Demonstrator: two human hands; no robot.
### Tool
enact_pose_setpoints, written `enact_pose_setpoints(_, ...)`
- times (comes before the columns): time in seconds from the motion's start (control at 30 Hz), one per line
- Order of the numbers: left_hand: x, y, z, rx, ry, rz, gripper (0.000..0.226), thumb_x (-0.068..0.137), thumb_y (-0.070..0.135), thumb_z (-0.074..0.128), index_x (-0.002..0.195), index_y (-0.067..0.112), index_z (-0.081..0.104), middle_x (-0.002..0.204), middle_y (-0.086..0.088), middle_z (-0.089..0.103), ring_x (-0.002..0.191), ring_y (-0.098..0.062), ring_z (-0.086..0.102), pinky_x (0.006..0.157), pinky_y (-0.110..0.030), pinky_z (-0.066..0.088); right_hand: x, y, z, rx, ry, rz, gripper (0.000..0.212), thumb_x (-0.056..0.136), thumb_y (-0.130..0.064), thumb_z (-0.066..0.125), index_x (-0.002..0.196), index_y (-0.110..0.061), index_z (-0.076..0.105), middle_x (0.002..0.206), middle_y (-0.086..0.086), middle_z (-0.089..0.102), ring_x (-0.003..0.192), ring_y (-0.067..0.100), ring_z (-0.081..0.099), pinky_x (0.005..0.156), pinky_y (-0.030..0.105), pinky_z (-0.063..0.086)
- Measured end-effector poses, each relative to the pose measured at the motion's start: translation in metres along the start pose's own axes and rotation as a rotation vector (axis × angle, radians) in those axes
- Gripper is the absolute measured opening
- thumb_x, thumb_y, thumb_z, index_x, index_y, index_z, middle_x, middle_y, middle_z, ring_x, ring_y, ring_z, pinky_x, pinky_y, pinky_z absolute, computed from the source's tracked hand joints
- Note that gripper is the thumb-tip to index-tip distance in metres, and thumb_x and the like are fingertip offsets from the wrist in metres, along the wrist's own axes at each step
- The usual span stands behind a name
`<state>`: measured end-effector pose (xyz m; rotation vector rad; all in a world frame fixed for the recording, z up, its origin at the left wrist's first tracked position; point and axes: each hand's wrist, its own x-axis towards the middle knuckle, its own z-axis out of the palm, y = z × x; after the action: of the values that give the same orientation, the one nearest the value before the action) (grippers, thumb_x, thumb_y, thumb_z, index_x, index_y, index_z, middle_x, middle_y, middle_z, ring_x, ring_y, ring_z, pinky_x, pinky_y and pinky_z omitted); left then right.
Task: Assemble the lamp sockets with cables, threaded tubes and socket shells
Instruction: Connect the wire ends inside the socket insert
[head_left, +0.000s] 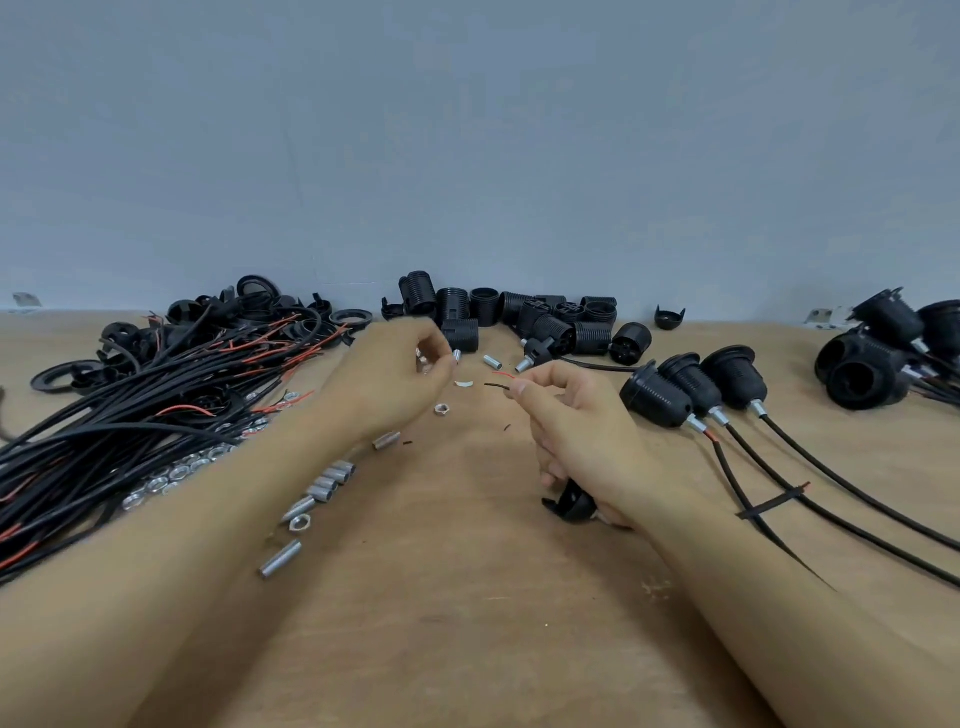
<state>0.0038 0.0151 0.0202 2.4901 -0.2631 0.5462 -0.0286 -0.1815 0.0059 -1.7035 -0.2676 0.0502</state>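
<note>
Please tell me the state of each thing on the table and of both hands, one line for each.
Left hand: raised, pinches a metal tube.
Right hand: pinches wire ends, holds a black cap in the lower fingers.
Three sockets: assembled, lying with cables attached.
Cable bundle: loose, heaped at left.
Shells: unassembled, piled by the wall.
Spare tubes: lying loose.
Nuts: loose, in a row.

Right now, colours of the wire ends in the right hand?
Head view: wire ends, one red, one black.
</note>
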Motion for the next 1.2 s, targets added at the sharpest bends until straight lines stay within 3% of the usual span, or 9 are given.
enact_pose_setpoints(0.03,0.014,-0.002,0.002,0.062,-0.028,0.015,0.003,0.089,0.022,0.064,0.09,0.024,0.065,0.092,0.012,0.065,0.084,-0.008,0.057,0.079,-0.025,0.046,0.0,0.0,0.0,0.007,-0.003,0.002,0.016,0.098,-0.028,0.056,0.093,-0.013,0.059,0.043,-0.007,0.036,0.033,0.011,0.033,0.041,0.025,0.039)
enact_pose_setpoints(0.1,0.041,-0.004,0.008,0.196,-0.09,0.056,0.02,0.089,0.016,0.061,0.109,0.015,0.064,0.109,-0.003,0.063,0.101,-0.021,0.056,0.089,-0.038,0.046,0.0,0.0,0.0,0.015,-0.008,-0.005,0.018,0.099,-0.027,0.056,0.094,-0.01,0.058,0.044,-0.006,0.038,0.033,0.01,0.034,0.04,0.025,0.039)
enact_pose_setpoints(0.23,0.075,-0.008,0.026,0.443,-0.229,0.08,0.047,0.089,0.011,0.055,0.135,0.012,0.049,0.132,-0.008,0.054,0.123,-0.03,0.045,0.094,-0.044,0.045,0.001,-0.001,-0.002,-0.003,-0.002,-0.022,0.014,0.098,-0.025,0.057,0.091,-0.013,0.06,0.046,-0.004,0.042,0.033,0.009,0.037,0.042,0.027,0.042)
enact_pose_setpoints(0.43,0.087,-0.012,0.04,0.552,-0.174,0.079,0.038,0.087,0.014,0.061,0.123,0.005,0.054,0.122,-0.015,0.053,0.112,-0.036,0.047,0.087,-0.04,0.04,0.002,0.0,-0.004,-0.01,0.004,-0.024,0.015,0.098,-0.025,0.056,0.092,-0.012,0.06,0.047,-0.003,0.046,0.033,0.01,0.04,0.046,0.032,0.044)
enact_pose_setpoints(0.5,0.088,-0.01,0.036,0.53,-0.191,0.046,0.029,0.084,0.017,0.065,0.108,0.003,0.061,0.113,-0.017,0.051,0.107,-0.036,0.048,0.081,-0.037,0.039,0.003,0.002,-0.004,-0.009,0.003,-0.033,0.015,0.098,-0.025,0.056,0.093,-0.011,0.06,0.048,-0.003,0.048,0.033,0.011,0.041,0.047,0.033,0.042)
enact_pose_setpoints(0.67,0.071,-0.002,0.022,0.22,-0.046,-0.001,0.012,0.078,0.007,0.062,0.085,0.005,0.072,0.09,-0.011,0.071,0.093,-0.028,0.06,0.078,-0.038,0.051,0.005,0.005,-0.005,0.018,0.043,-0.044,0.014,0.099,-0.025,0.056,0.092,-0.013,0.059,0.054,-0.004,0.055,0.035,0.014,0.044,0.044,0.029,0.039)
enact_pose_setpoints(0.77,0.053,-0.005,0.02,0.22,-0.098,0.019,0.02,0.083,0.012,0.061,0.099,0.018,0.071,0.107,-0.002,0.07,0.108,-0.023,0.058,0.092,-0.041,0.049,0.004,0.005,-0.005,0.014,0.055,-0.047,0.015,0.099,-0.025,0.056,0.092,-0.012,0.059,0.053,-0.004,0.055,0.035,0.014,0.044,0.045,0.029,0.038)
enact_pose_setpoints(1.03,0.041,0.0,0.031,0.261,-0.298,0.225,0.064,0.084,0.011,0.058,0.145,0.024,0.043,0.144,0.0,0.048,0.127,-0.028,0.041,0.107,-0.046,0.036,0.004,0.004,-0.005,0.041,0.096,-0.055,0.018,0.098,-0.023,0.057,0.096,-0.005,0.06,0.053,-0.002,0.055,0.034,0.014,0.042,0.048,0.033,0.038)
enact_pose_setpoints(1.2,0.05,0.012,0.041,0.49,-0.199,0.197,0.048,0.088,0.021,0.061,0.135,0.016,0.052,0.127,-0.008,0.051,0.116,-0.03,0.044,0.098,-0.041,0.04,0.005,0.005,-0.009,0.071,0.141,-0.055,0.015,0.099,-0.02,0.055,0.093,-0.006,0.059,0.055,-0.002,0.057,0.036,0.014,0.046,0.044,0.029,0.041)
